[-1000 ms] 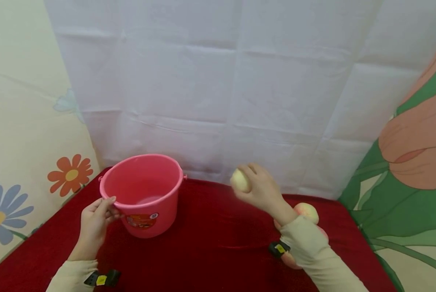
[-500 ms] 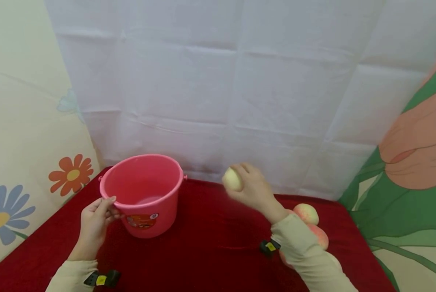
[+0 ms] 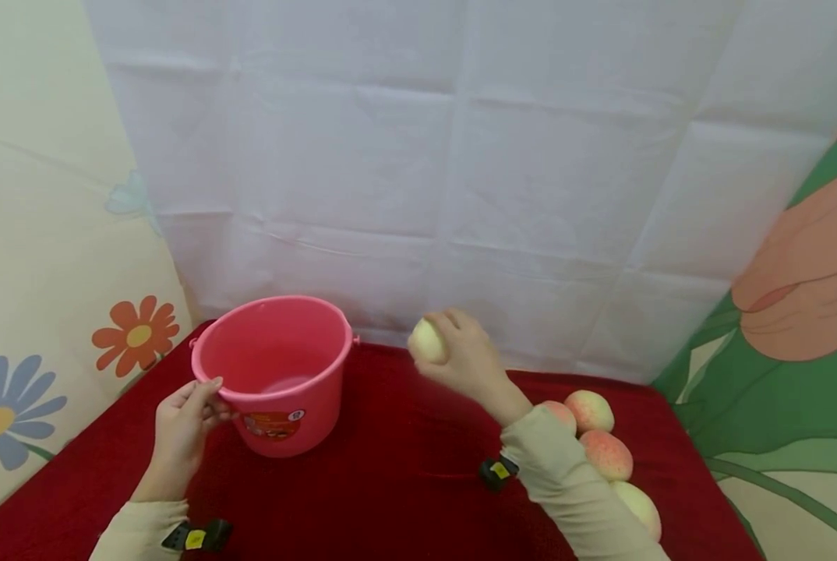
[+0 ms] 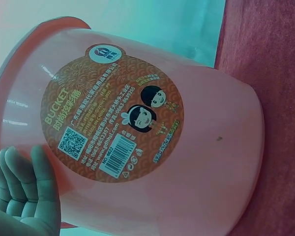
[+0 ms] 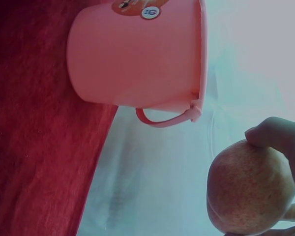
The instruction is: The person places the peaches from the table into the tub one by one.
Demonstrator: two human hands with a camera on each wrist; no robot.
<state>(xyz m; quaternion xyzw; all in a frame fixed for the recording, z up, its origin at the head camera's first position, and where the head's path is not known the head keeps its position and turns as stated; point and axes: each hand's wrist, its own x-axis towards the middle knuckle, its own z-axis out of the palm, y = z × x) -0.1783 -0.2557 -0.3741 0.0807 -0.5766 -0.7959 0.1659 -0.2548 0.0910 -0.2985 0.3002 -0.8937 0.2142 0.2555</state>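
Observation:
A pink bucket (image 3: 299, 428) with an orange label stands upright at the left of the red cloth. My left hand (image 3: 183, 428) pinches its near rim, thumb over the edge and fingers against the outside. In the left wrist view those fingers (image 4: 44, 172) lie beside the round label (image 4: 113, 113). My right hand (image 3: 467, 358) grips a pale peach (image 3: 429, 343), raised above the cloth to the right of the bucket. The right wrist view shows the peach (image 5: 250, 189) between thumb and fingers, with the bucket (image 5: 137, 59) apart from it.
Several peaches (image 3: 606, 456) lie at the right of the red cloth (image 3: 390, 499), near the right forearm. A white sheet (image 3: 425, 171) hangs behind, with flower-patterned walls (image 3: 54, 234) at the sides. The bucket's handle (image 5: 162, 123) hangs down on its far side.
My right hand has moved left toward the bucket with the peach, and its arm has uncovered more of the peaches on the cloth. My left hand has stayed on the rim.

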